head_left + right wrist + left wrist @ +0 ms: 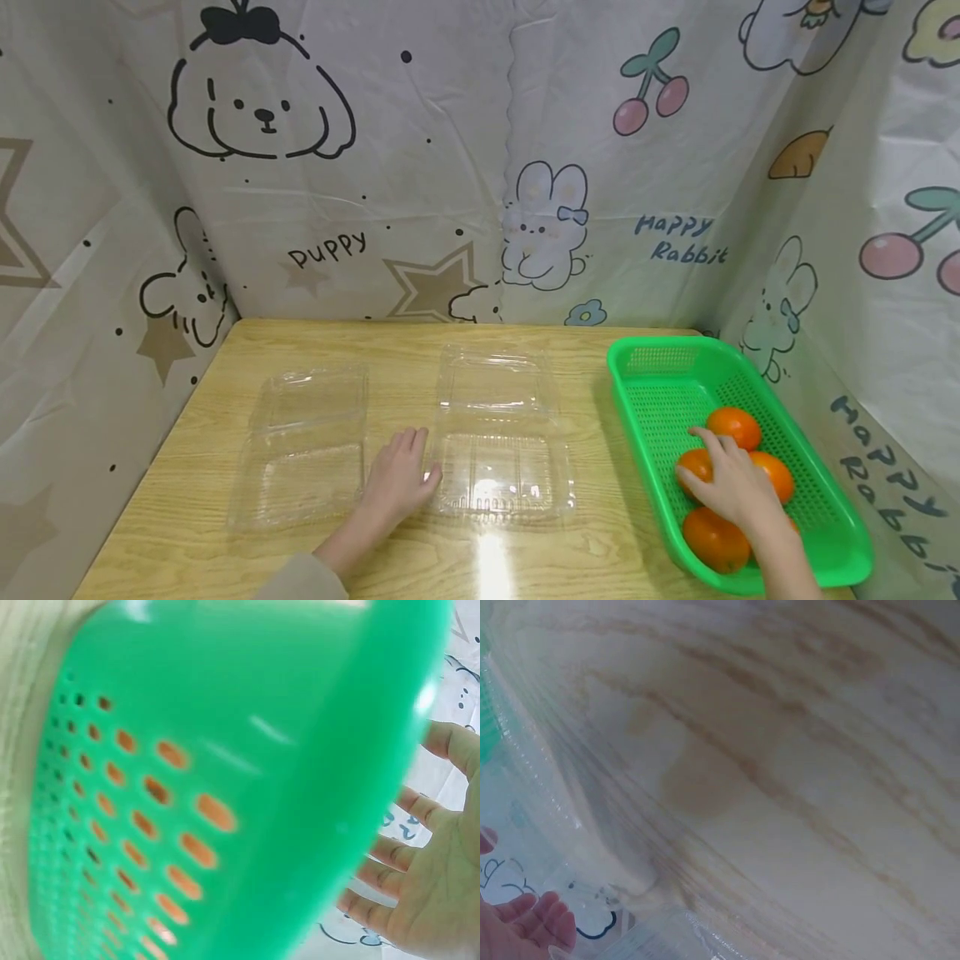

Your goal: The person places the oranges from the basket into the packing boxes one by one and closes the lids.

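Observation:
My right hand (729, 482) hovers over several oranges in the green basket (651, 417), thumb and fingers spread apart above one orange (693, 468). Another orange (735, 428) lies behind it, and a bigger-looking one (716, 540) sits toward the front. In the right wrist view the fingers reach past the basket's rim, their tips hidden by it. My left hand (399, 475) is between two clear plastic clamshell boxes with raised lids, its fingers loosely extended. Its thumb is right at the edge of the right-hand box (498, 471); the other box (309, 483) stands to its left.
The wooden table (600, 558) reaches back to a printed cloth (420, 192) hung behind it and along both sides. On the right, the basket's raised wall stands close to the side cloth.

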`<state>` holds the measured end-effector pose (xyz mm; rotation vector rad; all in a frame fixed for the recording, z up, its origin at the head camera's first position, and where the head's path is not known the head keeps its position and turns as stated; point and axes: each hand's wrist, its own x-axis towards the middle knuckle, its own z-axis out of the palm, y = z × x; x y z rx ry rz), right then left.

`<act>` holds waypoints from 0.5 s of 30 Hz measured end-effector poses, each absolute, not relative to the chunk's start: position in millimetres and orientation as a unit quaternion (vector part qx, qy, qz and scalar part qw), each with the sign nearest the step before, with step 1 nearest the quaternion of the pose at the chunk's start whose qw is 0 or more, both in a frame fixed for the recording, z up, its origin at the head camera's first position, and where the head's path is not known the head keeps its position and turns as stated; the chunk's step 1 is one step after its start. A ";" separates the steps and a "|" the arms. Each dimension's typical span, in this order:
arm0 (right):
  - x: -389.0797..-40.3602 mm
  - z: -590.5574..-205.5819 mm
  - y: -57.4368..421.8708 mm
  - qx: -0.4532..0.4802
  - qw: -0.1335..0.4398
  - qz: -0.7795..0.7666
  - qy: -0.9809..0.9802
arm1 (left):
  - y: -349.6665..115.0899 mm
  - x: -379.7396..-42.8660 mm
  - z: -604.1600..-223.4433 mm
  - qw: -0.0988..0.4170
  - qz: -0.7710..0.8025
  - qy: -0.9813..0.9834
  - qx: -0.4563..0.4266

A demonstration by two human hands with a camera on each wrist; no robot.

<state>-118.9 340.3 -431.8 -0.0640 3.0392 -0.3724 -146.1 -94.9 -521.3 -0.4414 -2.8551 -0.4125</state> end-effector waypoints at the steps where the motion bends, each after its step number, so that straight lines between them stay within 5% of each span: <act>1: -118.0 -433.5 341.1 -0.020 0.039 -0.122 0.992 | -94.7 -145.5 -522.0 0.111 -0.141 -0.972 -0.150; 15: -107.7 -453.2 346.3 -0.022 0.074 -0.112 0.991 | -94.0 -141.4 -530.7 0.120 -0.139 -0.972 -0.145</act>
